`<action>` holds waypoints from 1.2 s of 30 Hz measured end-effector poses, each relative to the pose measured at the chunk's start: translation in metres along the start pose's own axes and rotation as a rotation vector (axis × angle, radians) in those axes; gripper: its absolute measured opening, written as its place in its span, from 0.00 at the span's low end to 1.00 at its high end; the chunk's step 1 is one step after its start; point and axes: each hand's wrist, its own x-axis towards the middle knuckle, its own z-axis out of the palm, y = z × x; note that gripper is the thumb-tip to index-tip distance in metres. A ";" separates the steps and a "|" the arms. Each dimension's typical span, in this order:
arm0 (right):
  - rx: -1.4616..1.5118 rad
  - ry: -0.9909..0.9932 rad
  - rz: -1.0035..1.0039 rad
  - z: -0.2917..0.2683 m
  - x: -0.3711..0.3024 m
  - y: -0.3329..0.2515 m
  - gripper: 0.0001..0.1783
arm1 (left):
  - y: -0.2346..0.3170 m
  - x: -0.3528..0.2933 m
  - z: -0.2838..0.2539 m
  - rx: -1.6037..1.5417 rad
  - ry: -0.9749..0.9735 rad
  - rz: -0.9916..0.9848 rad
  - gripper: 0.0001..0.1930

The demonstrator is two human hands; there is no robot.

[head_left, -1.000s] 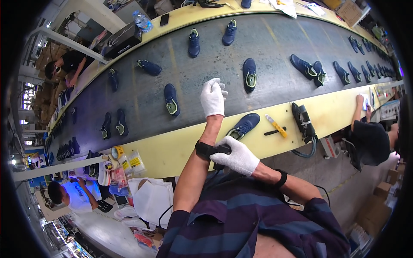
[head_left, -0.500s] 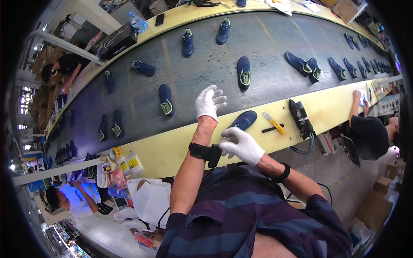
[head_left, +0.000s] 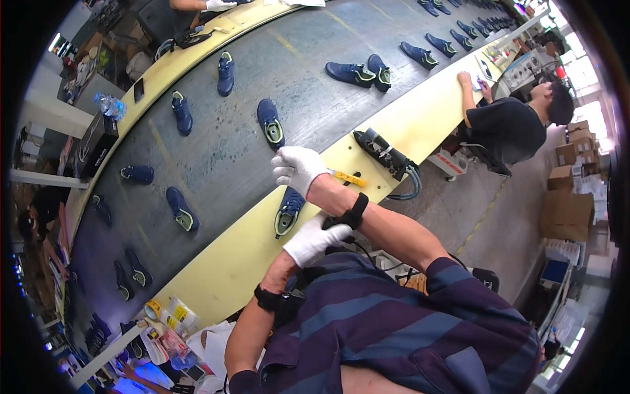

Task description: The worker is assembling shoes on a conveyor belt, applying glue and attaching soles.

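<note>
wrist strap (head_left: 358, 209) circles my right wrist; my left hand (head_left: 313, 241) touches it, fingers partly hidden, so i can't tell how closed. my right hand (head_left: 299, 169) is half-curled, empty, and best kept steady.

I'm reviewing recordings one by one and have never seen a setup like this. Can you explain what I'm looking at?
There's no machine arm here: these are a person's own hands in white gloves. A wide fisheye camera on the head looks down, so straight edges bend.

The left hand is at the black strap on the right wrist; whether it's gripping is unclear. The right hand has bent fingers and nothing visible in it.

On the pale yellow ledge lie a dark blue shoe, a yellow cutter and a black device with hoses. More shoes sit on the grey surface beyond.
</note>
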 end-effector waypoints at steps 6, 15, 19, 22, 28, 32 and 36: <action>-0.586 0.116 -0.408 0.005 -0.013 -0.002 0.10 | 0.015 -0.010 0.005 -0.080 -0.083 -0.120 0.26; -1.303 -0.076 -0.724 -0.008 -0.020 0.022 0.08 | -0.005 0.001 0.007 -0.069 -0.051 -0.090 0.25; -1.155 -0.026 -0.483 -0.017 -0.013 0.032 0.09 | -0.024 0.005 0.008 0.058 -0.064 -0.128 0.30; -1.238 -0.044 -0.540 -0.026 -0.009 0.040 0.08 | -0.043 -0.002 -0.005 -0.025 -0.097 -0.175 0.38; -1.326 -0.015 -0.350 -0.082 -0.021 0.048 0.09 | -0.096 -0.040 -0.100 0.199 0.351 -0.230 0.46; -1.634 0.028 -0.263 -0.103 -0.037 0.081 0.16 | -0.147 -0.030 -0.126 0.657 0.639 -0.284 0.51; -1.629 0.101 -0.189 -0.106 -0.030 0.104 0.30 | -0.150 0.014 -0.110 1.036 0.618 -0.223 0.50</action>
